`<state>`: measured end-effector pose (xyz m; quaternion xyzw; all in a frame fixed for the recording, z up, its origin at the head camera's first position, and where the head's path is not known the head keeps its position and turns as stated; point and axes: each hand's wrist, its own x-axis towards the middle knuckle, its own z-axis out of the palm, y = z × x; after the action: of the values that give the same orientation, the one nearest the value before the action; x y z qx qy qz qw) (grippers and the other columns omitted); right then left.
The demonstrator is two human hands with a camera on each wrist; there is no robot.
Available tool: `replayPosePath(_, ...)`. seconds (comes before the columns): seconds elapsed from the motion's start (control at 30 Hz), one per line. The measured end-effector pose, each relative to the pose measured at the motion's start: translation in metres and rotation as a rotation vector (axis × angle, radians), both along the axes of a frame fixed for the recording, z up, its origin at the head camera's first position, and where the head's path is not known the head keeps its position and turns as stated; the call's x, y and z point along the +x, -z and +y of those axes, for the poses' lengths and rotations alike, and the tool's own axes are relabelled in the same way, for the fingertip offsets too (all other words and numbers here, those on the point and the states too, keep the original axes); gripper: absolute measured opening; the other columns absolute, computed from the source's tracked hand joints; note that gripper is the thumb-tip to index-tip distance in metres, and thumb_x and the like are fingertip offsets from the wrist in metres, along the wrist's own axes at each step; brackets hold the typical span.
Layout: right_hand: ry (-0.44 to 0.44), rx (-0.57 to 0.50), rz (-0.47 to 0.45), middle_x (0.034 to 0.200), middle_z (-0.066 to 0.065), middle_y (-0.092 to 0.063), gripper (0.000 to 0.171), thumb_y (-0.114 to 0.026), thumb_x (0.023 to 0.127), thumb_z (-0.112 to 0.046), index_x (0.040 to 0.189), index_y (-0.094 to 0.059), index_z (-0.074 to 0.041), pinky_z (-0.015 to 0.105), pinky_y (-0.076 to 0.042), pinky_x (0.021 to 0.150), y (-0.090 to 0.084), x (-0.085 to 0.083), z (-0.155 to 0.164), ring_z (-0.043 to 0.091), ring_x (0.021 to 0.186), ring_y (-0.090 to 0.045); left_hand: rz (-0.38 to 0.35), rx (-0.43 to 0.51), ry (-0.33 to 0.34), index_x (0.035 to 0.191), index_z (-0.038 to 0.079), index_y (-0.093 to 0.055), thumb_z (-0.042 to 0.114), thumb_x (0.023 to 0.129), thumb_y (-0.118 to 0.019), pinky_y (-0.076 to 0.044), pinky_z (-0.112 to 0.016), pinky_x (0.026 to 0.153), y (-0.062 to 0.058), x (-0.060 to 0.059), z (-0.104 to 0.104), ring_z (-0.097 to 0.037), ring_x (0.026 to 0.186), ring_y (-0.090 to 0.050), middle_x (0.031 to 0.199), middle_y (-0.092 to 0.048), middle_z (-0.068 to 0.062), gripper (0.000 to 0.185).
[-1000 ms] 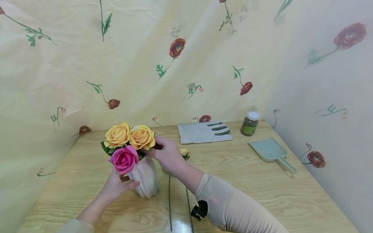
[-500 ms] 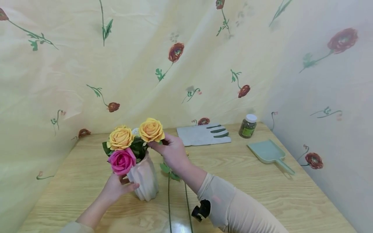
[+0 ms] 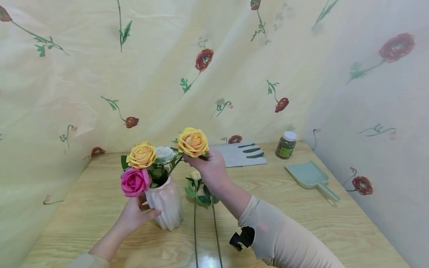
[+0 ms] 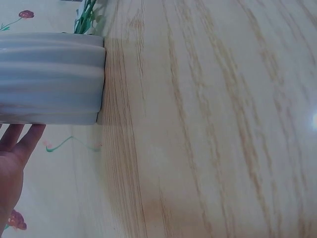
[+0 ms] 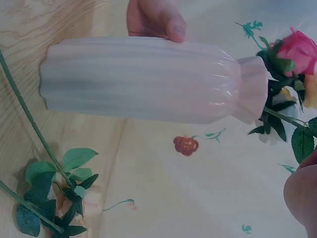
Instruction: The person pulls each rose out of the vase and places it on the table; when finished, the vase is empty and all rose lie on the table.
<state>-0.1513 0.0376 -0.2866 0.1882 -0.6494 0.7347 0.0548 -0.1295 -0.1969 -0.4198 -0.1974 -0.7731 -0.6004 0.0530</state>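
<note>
Head view: right hand point(image 3: 212, 168) pinches the yellow rose point(image 3: 192, 142) just under its bloom, fingers curled on the stem. The rose is up and right of the vase point(image 3: 165, 203) mouth, stem slanting down-left into it; half a second ago the bloom was lower and nearer the other flowers, a second ago it sat tight against the second yellow rose point(image 3: 142, 155). Lifting it has uncovered a white rose point(image 3: 165, 153) that barely showed before. Left hand point(image 3: 136, 214) holds the vase's left side, thumb across the front, fingers around the back; same hold as earlier. Vase stands near the tabletop's point(image 3: 301, 223) front-left area, in the same spot.

Vase is pale, glossy, ribbed lengthwise, with a narrowed neck and flared lip. Inside: second yellow rose, white rose, pink rose point(image 3: 135, 181) leaning over the left rim, dark green leaves. Petals look matte, layered.

Just right of the vase two loose stems point(image 3: 195, 230) lie on the tabletop, running toward the front edge, with green leaves and a pale bloom at the far end, partly hidden by the right wrist.

Toward the back edge: flat grey glove point(image 3: 242, 154) with dark green finger stripes. Back-right corner: small jar point(image 3: 286, 144), white cap, dark contents, green label. Near the right edge: pale green plastic scoop point(image 3: 312, 175), flat pan, thin handle. Tabletop is light wood grain. Floral cloth point(image 3: 100, 74) hangs behind.
</note>
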Motion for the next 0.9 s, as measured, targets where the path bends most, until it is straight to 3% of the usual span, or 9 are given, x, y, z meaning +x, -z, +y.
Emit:
replayPosePath(0.2, 0.050, -0.035, 0.056, 0.092, 0.009, -0.061, 0.027, -0.062, 0.079, -0.007, 0.105, -0.057, 0.000, 0.034, -0.047, 0.074, -0.007, -0.002, 0.009, 0.019, 0.080, -0.058, -0.014, -0.017, -0.002, 0.121, 0.000, -0.033, -0.001, 0.068, -0.069, -0.048, -0.031, 0.070, -0.001, 0.001, -0.001, -0.010, 0.089, -0.054, 0.104, -0.050, -0.016, 0.064)
replayPosePath(0.33, 0.066, -0.105, 0.060, 0.089, 0.006, -0.061, 0.026, -0.060, 0.079, -0.004, 0.104, -0.056, 0.001, 0.036, -0.046, 0.073, -0.008, -0.005, 0.016, 0.018, 0.078, -0.058, -0.008, -0.014, -0.012, 0.127, 0.004, -0.025, -0.003, 0.067, -0.070, -0.048, -0.030, 0.070, -0.001, 0.001, -0.002, -0.010, 0.088, -0.054, 0.105, -0.049, -0.021, 0.075)
replayPosePath(0.47, 0.012, -0.239, 0.075, 0.088, 0.005, -0.058, 0.024, -0.057, 0.081, -0.002, 0.105, -0.054, 0.001, 0.034, -0.045, 0.074, -0.009, -0.008, 0.023, 0.017, 0.078, -0.056, 0.000, -0.013, -0.027, 0.130, 0.007, -0.017, -0.005, 0.066, -0.070, -0.048, -0.030, 0.069, 0.000, 0.001, -0.002, -0.011, 0.087, -0.054, 0.105, -0.049, -0.023, 0.084)
replayPosePath(0.67, -0.078, -0.401, 0.107, 0.087, 0.004, -0.055, 0.018, -0.050, 0.084, 0.004, 0.099, -0.054, -0.004, 0.027, -0.043, 0.072, -0.010, -0.010, 0.032, 0.016, 0.077, -0.052, -0.021, -0.027, -0.039, 0.129, 0.007, -0.020, -0.003, 0.067, -0.069, -0.048, -0.029, 0.069, -0.001, 0.002, -0.001, -0.011, 0.088, -0.054, 0.107, -0.049, -0.022, 0.080)
replayPosePath(0.9, -0.063, -0.487, 0.055, 0.084, 0.005, -0.056, 0.018, -0.051, 0.083, 0.005, 0.097, -0.054, -0.006, 0.025, -0.044, 0.071, -0.011, -0.012, 0.043, 0.017, 0.074, -0.053, -0.001, 0.019, -0.027, 0.131, 0.008, -0.014, -0.009, 0.064, -0.069, -0.048, -0.030, 0.070, -0.002, 0.003, 0.000, -0.009, 0.089, -0.054, 0.108, -0.048, -0.025, 0.088)
